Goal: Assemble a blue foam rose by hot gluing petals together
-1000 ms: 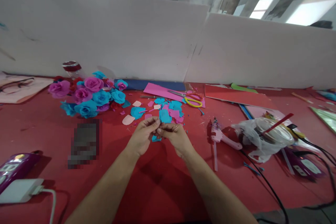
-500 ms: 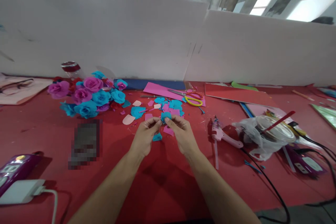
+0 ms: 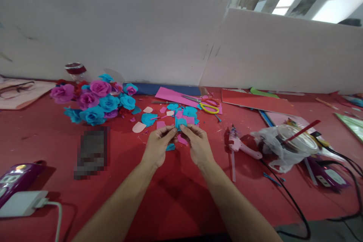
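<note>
Between the fingertips of both hands is a small blue paper petal (image 3: 180, 122), held up over the table's middle. My left hand (image 3: 160, 144) pinches its left lower edge, and my right hand (image 3: 198, 143) pinches the right side. Just beyond the fingers lie loose blue paper petals (image 3: 189, 112) and pink paper pieces (image 3: 161, 124). Pale pink petals (image 3: 139, 127) rest to the left of them. Another blue scrap (image 3: 170, 147) sits on the table between my wrists and the pile.
A bunch of paper flowers (image 3: 100, 103) stands at the left, near a lidded jar (image 3: 76, 71). Scissors (image 3: 209, 106) lie on pink paper behind the petals. To the right are a hot glue gun (image 3: 241, 146) with its cord, and a plastic bag (image 3: 279, 151) around a container.
The blue petal has shifted slightly and shows more of its face, its upper edge rounder. My hands stay close together, pinching it. The camera view has moved a little.
</note>
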Available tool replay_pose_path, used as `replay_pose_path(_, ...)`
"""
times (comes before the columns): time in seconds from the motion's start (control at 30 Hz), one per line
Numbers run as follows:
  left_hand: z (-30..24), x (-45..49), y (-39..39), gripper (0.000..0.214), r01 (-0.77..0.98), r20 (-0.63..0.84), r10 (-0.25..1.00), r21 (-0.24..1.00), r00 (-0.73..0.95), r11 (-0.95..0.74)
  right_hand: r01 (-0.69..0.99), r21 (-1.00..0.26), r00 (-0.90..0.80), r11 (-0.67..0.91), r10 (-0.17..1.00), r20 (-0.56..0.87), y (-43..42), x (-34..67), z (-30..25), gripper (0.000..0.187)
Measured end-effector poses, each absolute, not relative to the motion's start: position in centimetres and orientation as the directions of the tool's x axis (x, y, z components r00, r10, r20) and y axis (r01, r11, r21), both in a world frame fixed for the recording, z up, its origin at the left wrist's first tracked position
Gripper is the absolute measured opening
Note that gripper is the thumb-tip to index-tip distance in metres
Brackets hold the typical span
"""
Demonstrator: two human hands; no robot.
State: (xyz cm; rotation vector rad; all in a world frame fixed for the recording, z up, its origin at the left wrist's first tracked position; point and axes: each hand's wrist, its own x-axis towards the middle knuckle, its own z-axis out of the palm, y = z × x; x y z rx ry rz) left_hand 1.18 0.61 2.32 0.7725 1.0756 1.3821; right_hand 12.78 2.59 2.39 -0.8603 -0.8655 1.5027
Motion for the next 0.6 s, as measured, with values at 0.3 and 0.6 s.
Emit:
replay_pose_path(0.3, 1.70, 1.10, 0.89, 0.022, -0.397, -0.245, 0.954, 0.903, -0.170, 0.161, -0.486, -0.857, -0.115, -0.173, 0.984, -0.134, 2.63, 12.83, 1.91, 0.008)
replay_pose_path(0.6, 1.38, 1.07, 0.93, 0.025, -0.453, -0.311, 0.934, 0.868, -0.176, 0.204, -0.553, -0.807, -0.128, -0.205, 0.979, -0.161, 2.62, 12.68, 2.26, 0.009)
